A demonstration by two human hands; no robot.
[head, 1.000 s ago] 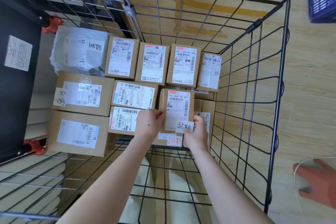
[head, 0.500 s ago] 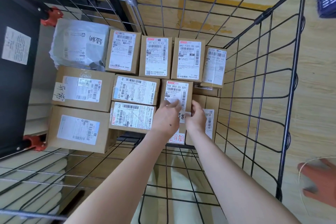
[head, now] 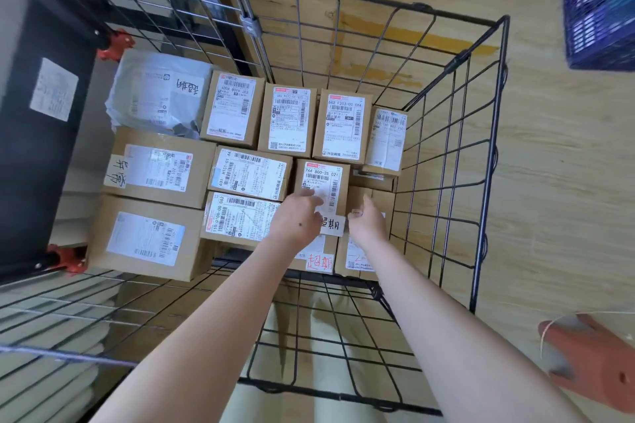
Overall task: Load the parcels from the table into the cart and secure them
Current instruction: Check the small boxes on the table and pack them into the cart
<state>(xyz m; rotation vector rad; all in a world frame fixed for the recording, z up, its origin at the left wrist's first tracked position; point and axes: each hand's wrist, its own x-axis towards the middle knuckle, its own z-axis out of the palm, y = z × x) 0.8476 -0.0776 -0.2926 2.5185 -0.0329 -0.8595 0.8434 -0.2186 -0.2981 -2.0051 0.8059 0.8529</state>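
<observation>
A pale wooden floor [head: 567,182] fills the right and far side of the scene, with a blue slatted crate [head: 601,10] at the far right corner and a reddish-brown object [head: 591,364] lying near right with a thin cord looped by it. A black panel [head: 34,148] stands along the left, with orange clamps [head: 117,45] at its corners. The black wire cart [head: 489,165] stands in the middle, its far and right walls upright and well apart from the crate. The parcels sit packed edge to edge on its floor: two large cardboard boxes [head: 158,168] on the left, a grey plastic mailer [head: 154,96] at the far left, a row of four upright labelled boxes [head: 288,117] along the far wall, and smaller boxes in the middle. The near strip of the wire floor [head: 326,336] shows open mesh, and the rightmost boxes stand just beside the right wall. Both bare forearms reach in from the near side. The left hand [head: 297,216] rests on the labelled small box [head: 323,178] in the middle row, its fingers relaxed and lying on the label. The right hand [head: 367,221] is just beside that box's right edge with the thumb raised; its fingers are hidden, so I cannot tell whether they grasp anything. A white handwritten tag [head: 331,225] shows between the two hands.
</observation>
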